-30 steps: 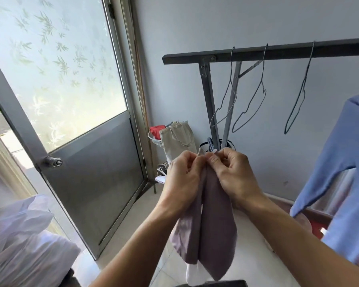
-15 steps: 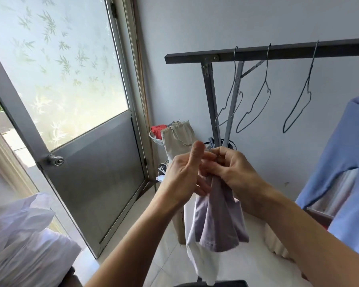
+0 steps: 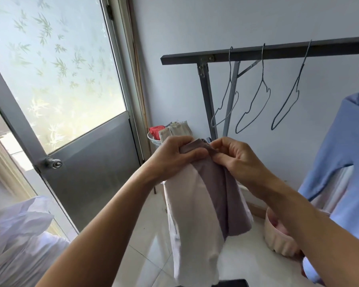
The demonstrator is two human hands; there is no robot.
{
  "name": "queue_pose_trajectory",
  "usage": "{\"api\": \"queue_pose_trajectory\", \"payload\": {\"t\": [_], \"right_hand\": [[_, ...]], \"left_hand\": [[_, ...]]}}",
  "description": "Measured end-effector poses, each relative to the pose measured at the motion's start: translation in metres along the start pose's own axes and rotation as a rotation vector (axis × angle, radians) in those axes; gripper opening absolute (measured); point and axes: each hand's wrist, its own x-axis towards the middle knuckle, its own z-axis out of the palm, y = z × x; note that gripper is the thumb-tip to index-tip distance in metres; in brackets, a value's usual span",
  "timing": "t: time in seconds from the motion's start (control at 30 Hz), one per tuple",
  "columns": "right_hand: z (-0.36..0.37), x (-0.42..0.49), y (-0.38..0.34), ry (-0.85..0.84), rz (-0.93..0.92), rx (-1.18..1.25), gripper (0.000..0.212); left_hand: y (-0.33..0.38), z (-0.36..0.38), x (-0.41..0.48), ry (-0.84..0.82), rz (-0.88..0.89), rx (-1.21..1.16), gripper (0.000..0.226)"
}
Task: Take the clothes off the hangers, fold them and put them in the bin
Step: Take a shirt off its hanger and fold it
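Since half a second ago, the left hand (image 3: 172,157) has closed over the top edge of the mauve-and-white garment (image 3: 197,204), which now hangs longer at frame centre. The right hand (image 3: 238,162) pinches the same edge. Risk: if either grip shifts, the limp layers may slide apart and spoil the fold.

Left of frame: metal door (image 3: 95,172) with frosted, bamboo-patterned glass pane (image 3: 56,69), backlit by daylight; round knob (image 3: 53,163) at mid left. Upper right: pale wall (image 3: 195,23), dark metal rack rail (image 3: 282,51). Bottom centre: white tiled floor (image 3: 149,235).
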Motion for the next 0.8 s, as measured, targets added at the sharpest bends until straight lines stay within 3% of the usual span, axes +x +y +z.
{"api": "queue_pose_trajectory", "payload": {"t": [0.1, 0.23, 0.33, 0.47, 0.63, 0.67, 0.8], "right_hand": [[-0.006, -0.006, 0.010, -0.052, 0.023, -0.165, 0.029], [-0.014, -0.009, 0.030, -0.054, 0.059, -0.327, 0.016], [-0.021, -0.009, 0.041, -0.090, 0.093, -0.265, 0.012], [-0.040, -0.011, 0.044, -0.080, 0.118, -0.022, 0.008], [-0.054, -0.002, 0.041, 0.021, 0.113, 0.167, 0.053], [-0.054, 0.001, 0.041, 0.042, 0.106, 0.163, 0.052], [-0.052, 0.010, 0.044, 0.150, 0.106, 0.154, 0.014]], "left_hand": [[0.004, -0.001, 0.003, 0.008, 0.023, -0.001, 0.022], [0.010, -0.011, 0.005, -0.011, 0.051, -0.009, 0.016], [0.013, -0.022, 0.002, -0.031, 0.034, -0.032, 0.035], [0.008, -0.042, -0.002, -0.022, -0.023, 0.008, 0.027], [0.007, -0.053, -0.003, 0.008, -0.006, 0.036, 0.048], [0.008, -0.053, -0.002, 0.009, 0.007, 0.032, 0.051], [0.017, -0.050, 0.000, -0.006, 0.042, -0.026, 0.065]]}}
